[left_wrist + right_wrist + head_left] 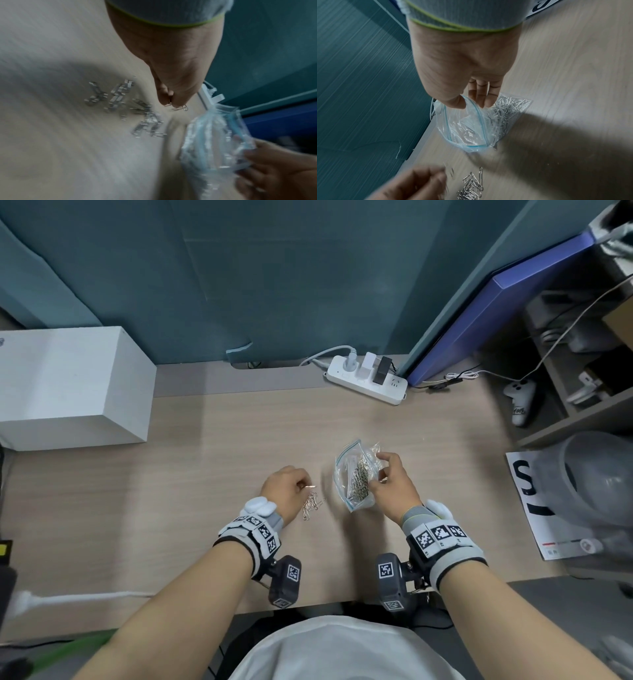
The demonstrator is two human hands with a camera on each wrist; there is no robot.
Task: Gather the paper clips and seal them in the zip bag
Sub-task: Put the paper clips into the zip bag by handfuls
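Fingers (169,100) on the left hand (286,491) are pinched down on a couple of paper clips, pretty clear from the left wrist view where two clip ends poke out under the fingertips. That hand sits right over the loose pile of paper clips (311,506) on the bench (205,457), just to the left of the bag.

Right hand (394,484) has the zip bag (356,477) by its mouth: thumb and fingers (483,98) curled round the blue zip strip, holding one lip up so the opening gapes toward the pile. Rest of the bag lies crumpled on the bench, and there's already a decent clump of clips (506,108) sitting inside it, bunched toward the bottom corner.

So progress-wise I'd say more than halfway on the gathering. A good share looks bagged, but a small heap is still out on the wood, maybe a few pinches' worth. The zip is plainly not closed, so sealing is all still to do.

Further out there's a white box (68,385) at the back left and a power strip (366,378) at the back, both well apart from the action.
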